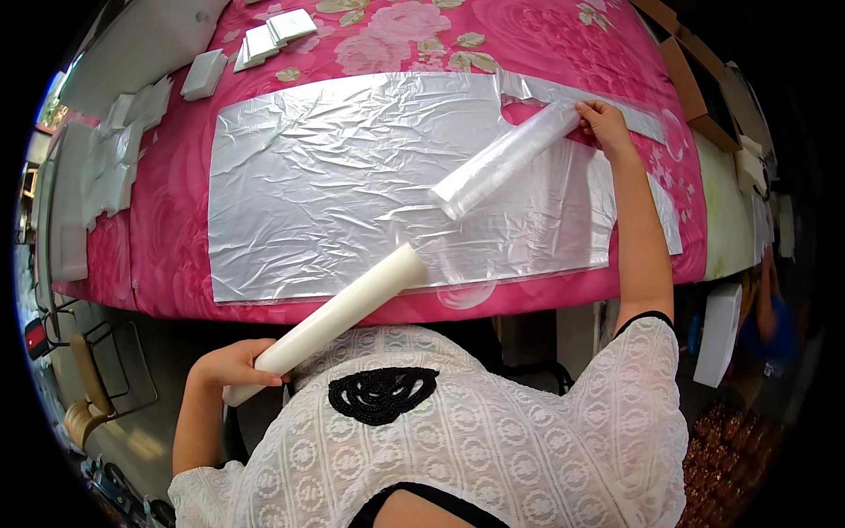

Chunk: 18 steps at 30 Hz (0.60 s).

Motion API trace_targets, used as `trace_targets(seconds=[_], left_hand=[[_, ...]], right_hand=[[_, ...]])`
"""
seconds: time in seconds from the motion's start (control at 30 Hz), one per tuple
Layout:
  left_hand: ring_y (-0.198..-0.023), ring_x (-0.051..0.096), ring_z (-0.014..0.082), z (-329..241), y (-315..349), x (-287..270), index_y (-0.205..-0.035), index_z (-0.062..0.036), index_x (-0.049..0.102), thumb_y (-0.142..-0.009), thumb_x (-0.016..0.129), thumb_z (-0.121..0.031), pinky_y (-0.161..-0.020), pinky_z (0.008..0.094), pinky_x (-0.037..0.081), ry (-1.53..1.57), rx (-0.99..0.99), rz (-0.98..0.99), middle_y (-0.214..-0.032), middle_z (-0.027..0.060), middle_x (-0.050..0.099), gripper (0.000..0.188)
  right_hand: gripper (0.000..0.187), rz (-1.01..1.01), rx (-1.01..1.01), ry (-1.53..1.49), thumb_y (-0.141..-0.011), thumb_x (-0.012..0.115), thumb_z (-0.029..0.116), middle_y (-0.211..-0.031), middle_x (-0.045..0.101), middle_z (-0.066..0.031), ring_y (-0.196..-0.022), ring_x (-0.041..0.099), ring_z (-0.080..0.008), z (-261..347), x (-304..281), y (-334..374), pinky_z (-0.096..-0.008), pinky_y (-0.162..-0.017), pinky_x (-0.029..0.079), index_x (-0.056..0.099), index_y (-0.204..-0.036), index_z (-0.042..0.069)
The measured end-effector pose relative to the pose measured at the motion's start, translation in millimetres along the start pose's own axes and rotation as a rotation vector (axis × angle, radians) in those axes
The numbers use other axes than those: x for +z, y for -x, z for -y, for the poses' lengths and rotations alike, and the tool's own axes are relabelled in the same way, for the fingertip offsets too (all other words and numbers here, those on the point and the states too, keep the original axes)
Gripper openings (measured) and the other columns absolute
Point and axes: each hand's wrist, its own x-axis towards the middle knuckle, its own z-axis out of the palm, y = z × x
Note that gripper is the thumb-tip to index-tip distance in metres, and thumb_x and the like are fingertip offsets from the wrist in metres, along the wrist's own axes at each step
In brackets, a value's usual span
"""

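Note:
My left hand (238,363) is wrapped round the lower end of a thick white roll (343,308), which slants up over the table's front edge. Farther right, my right hand (607,128) pinches the upper end of a clear, tube-like piece of plastic film (510,158). That film slopes down to the left, its lower end apart from the white roll. Beneath both lies a wide, wrinkled silvery plastic sheet (308,185), with a cut-out near its far right side where the pink cloth shows.
A pink flowered cloth (167,238) covers the table. White flat pieces (202,75) lie in stacks at the far left, with crumpled white plastic (123,141) beside them. Cardboard boxes (700,92) stand at the far right. A chair (92,378) is at the lower left; a blue-clad person (767,330) is at the right.

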Motion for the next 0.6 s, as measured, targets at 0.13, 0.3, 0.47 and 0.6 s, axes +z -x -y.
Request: trace_targets(seconds=[0.13,0.3,0.47,0.6], left_hand=[[-0.091,0.061,0.0193,-45.6,5.3,-8.9,-0.112,-0.0005,0.057,-0.071,0.077,-0.021,-0.083,0.0323,0.047,-0.489,0.089,-0.044,-0.099,0.0089,0.065,0.05],[-0.091,0.06,0.0333,-129.9,-46.8,10.0,-0.109,-0.0048,0.058,-0.068,0.075,-0.025,-0.078,0.0397,0.047,-0.945,0.383,-0.182,-0.096,0.0145,0.064,0.048],[-0.091,0.059,0.0308,-183.3,-90.5,28.0,-0.103,-0.0054,0.06,-0.066,0.073,-0.015,-0.081,0.0405,0.047,-1.336,0.543,-0.49,-0.098,0.0113,0.062,0.041],[-0.096,0.058,0.0291,-173.4,-132.8,30.2,-0.108,-0.0036,0.058,-0.07,0.067,-0.009,-0.088,0.0403,0.045,-1.517,1.081,-0.685,-0.107,0.01,0.06,0.04]], right_hand=[[0.017,0.007,-0.01,0.009,-0.086,0.064,0.021,-0.069,0.057,0.0031,-0.057,0.048,-0.0046,1.2,-6.2,2.9,-0.0187,-0.053,0.041,0.065,-0.088,0.004],[0.017,0.15,-0.053,-0.081,-0.086,0.065,0.023,-0.07,0.056,0.0045,-0.059,0.049,-0.0034,38.4,64.3,21.1,-0.0186,-0.055,0.044,0.064,-0.09,0.007],[0.016,0.309,-0.096,-0.095,-0.086,0.065,0.024,-0.068,0.054,0.005,-0.057,0.047,-0.0028,60.9,109.9,24.5,-0.0182,-0.05,0.041,0.064,-0.088,0.008],[0.015,0.345,-0.119,-0.038,-0.085,0.066,0.022,-0.065,0.052,0.0051,-0.055,0.044,-0.003,65.6,120.3,20.0,-0.0188,-0.047,0.036,0.064,-0.087,0.007]])
